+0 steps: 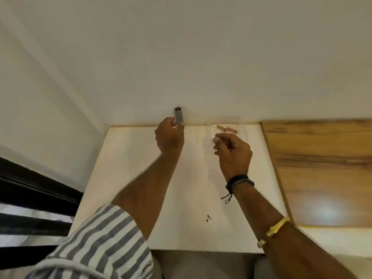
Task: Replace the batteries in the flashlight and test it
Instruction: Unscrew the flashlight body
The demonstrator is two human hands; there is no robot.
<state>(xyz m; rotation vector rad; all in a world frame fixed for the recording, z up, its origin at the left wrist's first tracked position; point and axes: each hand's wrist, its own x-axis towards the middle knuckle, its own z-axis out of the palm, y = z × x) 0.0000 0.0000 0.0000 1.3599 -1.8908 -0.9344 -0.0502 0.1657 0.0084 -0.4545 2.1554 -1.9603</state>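
A small grey flashlight (178,114) stands upright at the table's far edge, against the white wall, its round end facing me. My left hand (170,137) pinches its lower part between thumb and fingers. Two tan batteries (227,129) lie side by side near the far edge, seemingly inside a clear container (209,130) that is hard to make out. My right hand (233,152) hovers just in front of them, fingers curled; a small pale object at its fingertips is too blurred to identify.
The white table (124,158) meets a white wall at the back. A wood-grain panel (322,168) adjoins it on the right, with a bright glare spot. A dark window frame (36,194) is at the left. Small dark specks (209,217) lie near the front.
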